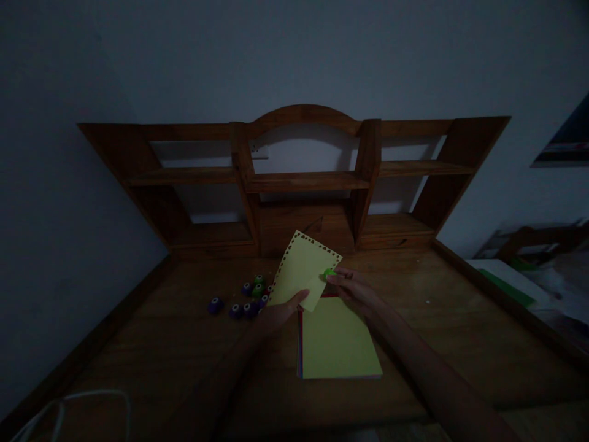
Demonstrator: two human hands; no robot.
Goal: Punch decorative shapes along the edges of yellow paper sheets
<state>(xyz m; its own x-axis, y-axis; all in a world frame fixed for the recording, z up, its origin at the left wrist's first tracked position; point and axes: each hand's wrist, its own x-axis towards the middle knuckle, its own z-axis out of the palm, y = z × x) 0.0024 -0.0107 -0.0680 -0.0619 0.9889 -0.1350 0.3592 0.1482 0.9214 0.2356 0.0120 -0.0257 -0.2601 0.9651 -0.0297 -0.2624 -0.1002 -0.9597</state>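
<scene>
My left hand (281, 312) grips a pale yellow sheet of paper (297, 267) by its lower part, thumb on top. The sheet is tilted, with small dark cut-out shapes along its left and top edges. In my right hand (358, 290) is a small green craft punch (328, 274), pinched at the sheet's right edge. Whether paper sits in its slot cannot be made out. Below both hands lies a stack of coloured paper (340, 344), yellow on top with red and other colours at its edges. Left of the sheet stand several purple and green craft punches (248, 309), some partly hidden by it.
A wooden desk (161, 350) carries everything, with a wooden shelf unit (307, 182) along its back. A white cable (92, 393) curves at the lower left. Beyond the raised right edge are white and green items (506, 285) and a wooden chair (538, 239).
</scene>
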